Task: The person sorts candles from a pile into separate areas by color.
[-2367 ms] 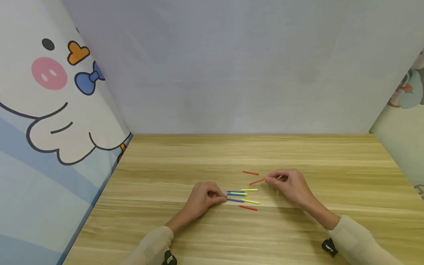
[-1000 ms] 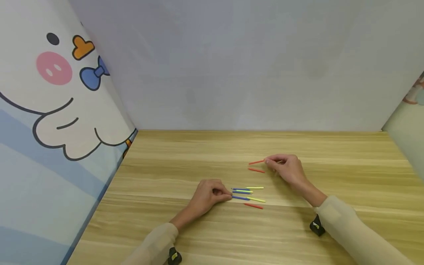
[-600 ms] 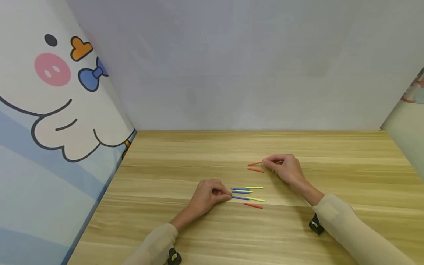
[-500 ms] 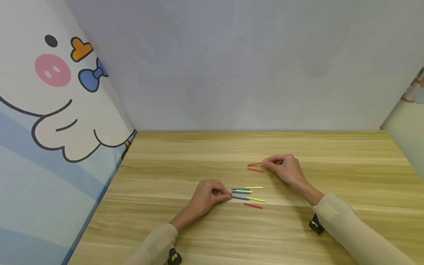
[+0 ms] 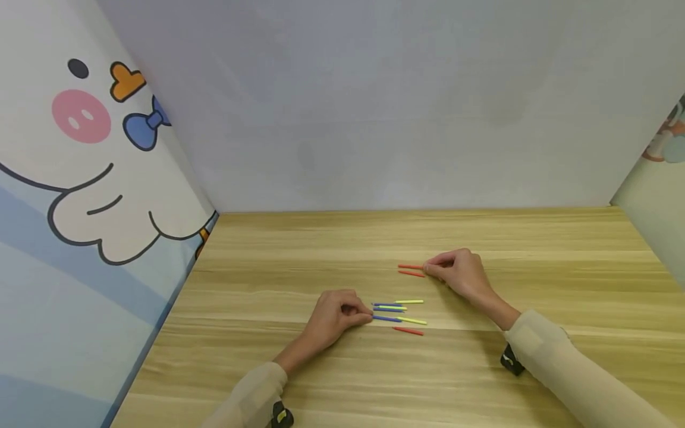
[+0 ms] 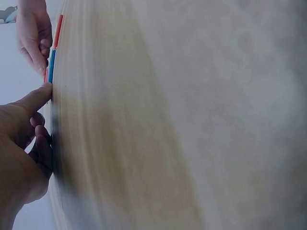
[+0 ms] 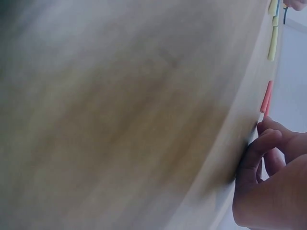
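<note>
At our right grip [image 5: 465, 278]: we are pinching one end of the held red stick [image 5: 409, 267] narrowly between thumb and forefinger, its free end pointing left; whether it is touching the wood, we cannot tell.
At our left grip [image 5: 327, 315]: we are pinching the left end of the near blue stick [image 5: 385, 318], fingertips low over the tabletop [image 5: 267, 255].
Handling: we are judging these sticks light, stiff and smooth, apt to roll or slip; an end is giving the clearest hold, the middle a steadier balance.
Red neighbour: a second red stick [image 5: 411, 274] is lying just on our side of the held one, almost parallel.
Blue and yellow cluster: two other blue sticks [image 5: 387, 305] and three yellow sticks [image 5: 412, 321] are lying close around our left fingertips, reaching rightward.
Nearest us: a third red stick [image 5: 408, 331] is lying apart.
Outermost: a cartoon-printed wall covering [image 5: 80, 208] is standing at left.
</note>
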